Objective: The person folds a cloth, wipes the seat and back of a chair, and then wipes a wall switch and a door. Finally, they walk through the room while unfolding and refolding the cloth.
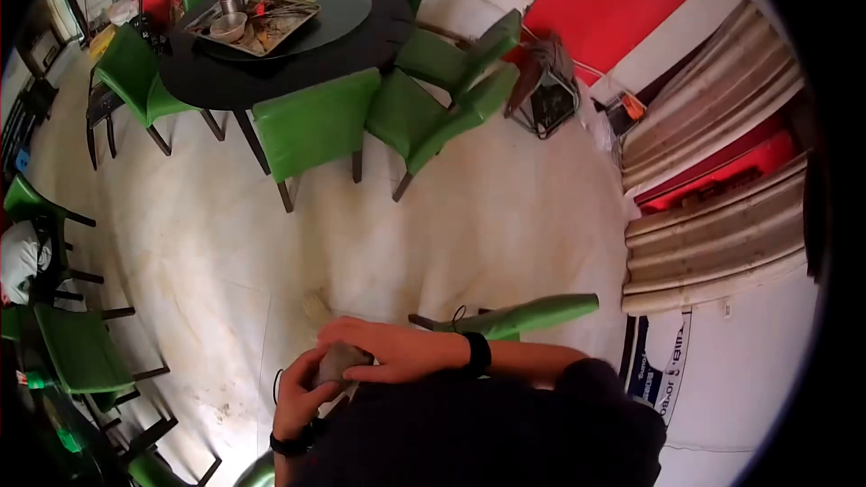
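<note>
A grey-brown lump (343, 362), smooth and clay-like, sits between my two hands close in front of my body. My left hand (302, 390) curls round its near left side, with the thumb across the front. From the right, my right hand (383, 349) reaches over the top of the lump, its fingers wrapped over the far side and its thumb pressed on the near side. Both hands touch the lump, and the fingers on its far side are partly hidden. Dark bands circle both wrists.
A green chair (537, 314) stands just beyond my right arm. Further off, a round dark table (216, 81) holds a tray (298, 29) with a metal bowl, a can and tools. More green chairs (316, 122) surround it and line the left side. Curtains (713, 234) hang at right.
</note>
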Demonstrator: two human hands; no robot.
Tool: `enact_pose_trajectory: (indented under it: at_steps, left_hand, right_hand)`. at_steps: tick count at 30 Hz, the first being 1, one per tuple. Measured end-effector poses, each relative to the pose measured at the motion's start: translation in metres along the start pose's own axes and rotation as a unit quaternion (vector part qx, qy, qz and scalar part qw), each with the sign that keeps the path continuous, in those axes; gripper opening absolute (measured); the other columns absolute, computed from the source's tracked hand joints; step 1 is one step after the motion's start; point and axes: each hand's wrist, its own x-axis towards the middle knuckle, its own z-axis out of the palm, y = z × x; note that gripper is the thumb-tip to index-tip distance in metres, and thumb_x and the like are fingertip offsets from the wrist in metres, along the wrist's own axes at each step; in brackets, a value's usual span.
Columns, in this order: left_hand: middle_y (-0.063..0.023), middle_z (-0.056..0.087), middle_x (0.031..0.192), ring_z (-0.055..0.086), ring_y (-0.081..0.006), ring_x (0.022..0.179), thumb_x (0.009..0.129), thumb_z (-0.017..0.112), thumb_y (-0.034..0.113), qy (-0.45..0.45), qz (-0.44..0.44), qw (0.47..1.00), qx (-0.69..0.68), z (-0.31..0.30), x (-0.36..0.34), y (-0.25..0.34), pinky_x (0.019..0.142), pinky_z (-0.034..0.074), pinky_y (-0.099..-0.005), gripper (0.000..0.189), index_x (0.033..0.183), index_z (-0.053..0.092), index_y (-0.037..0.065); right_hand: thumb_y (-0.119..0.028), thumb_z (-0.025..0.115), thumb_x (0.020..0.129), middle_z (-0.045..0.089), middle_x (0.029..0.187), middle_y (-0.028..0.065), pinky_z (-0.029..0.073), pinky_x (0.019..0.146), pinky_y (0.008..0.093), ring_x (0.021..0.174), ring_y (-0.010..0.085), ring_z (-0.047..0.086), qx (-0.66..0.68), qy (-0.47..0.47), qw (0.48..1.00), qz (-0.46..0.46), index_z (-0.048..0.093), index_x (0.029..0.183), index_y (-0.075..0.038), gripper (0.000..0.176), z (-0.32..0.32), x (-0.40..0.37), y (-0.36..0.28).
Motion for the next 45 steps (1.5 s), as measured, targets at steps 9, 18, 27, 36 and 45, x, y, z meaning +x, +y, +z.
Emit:
enact_pose_trajectory:
  at_steps: [9,18,27,36,45]
  left_hand:
    - [-0.0098,0.061,0.123,0.060,-0.0178,0.112,0.092,0.065,-0.001,-0.026,0.121,0.991,0.060,-0.043,0.155,0.122,0.095,0.050,-0.0314,0.047,0.135,0.047,0.002]
    - [-0.0197,0.053,0.139,0.053,-0.0363,0.128,0.089,0.063,0.002,-0.037,0.234,0.899,0.367,-0.103,0.307,0.156,0.109,0.041,-0.0438,0.057,0.142,0.044,0.002]
    - [-0.0253,0.040,0.152,0.037,-0.0424,0.140,0.088,0.071,0.011,-0.021,0.233,0.749,0.620,-0.174,0.453,0.183,0.116,0.034,-0.0492,0.066,0.146,0.042,0.000]
    - [-0.0225,0.043,0.153,0.037,-0.0439,0.141,0.074,0.086,0.026,-0.162,0.151,0.722,0.656,-0.201,0.545,0.190,0.117,0.032,-0.0511,0.090,0.147,0.041,-0.002]
    - [-0.0231,0.055,0.141,0.049,-0.0411,0.132,0.076,0.084,0.031,-0.225,0.161,0.715,0.642,-0.204,0.554,0.196,0.109,0.038,-0.0505,0.082,0.141,0.048,-0.006]
  right_hand:
    - [-0.018,0.076,0.090,0.058,0.132,0.0108,0.050,0.101,0.0374,0.123,0.0218,0.057,0.238,0.305,0.915,0.115,0.038,0.151,-0.004,0.073,-0.059,0.137,0.019]
    - [-0.019,0.059,0.101,0.068,0.118,0.0161,0.049,0.097,0.0381,0.110,0.0254,0.064,0.134,0.594,0.768,0.196,0.055,0.130,0.001,0.036,-0.128,0.221,0.110]
    - [-0.019,0.070,0.093,0.061,0.114,0.0170,0.052,0.083,0.0454,0.101,0.0392,0.060,-0.213,0.671,0.679,0.206,0.059,0.121,-0.004,0.033,-0.270,0.291,0.220]
    - [-0.009,0.068,0.081,0.063,0.103,0.0071,0.057,0.075,0.0409,0.097,0.0299,0.062,-0.308,0.489,0.767,0.279,0.064,0.114,-0.011,0.034,-0.225,0.387,0.226]
    - [-0.013,0.067,0.086,0.060,0.100,0.0078,0.057,0.062,0.0391,0.090,0.0277,0.063,-0.468,0.538,0.615,0.336,0.063,0.111,-0.010,0.025,-0.314,0.328,0.254]
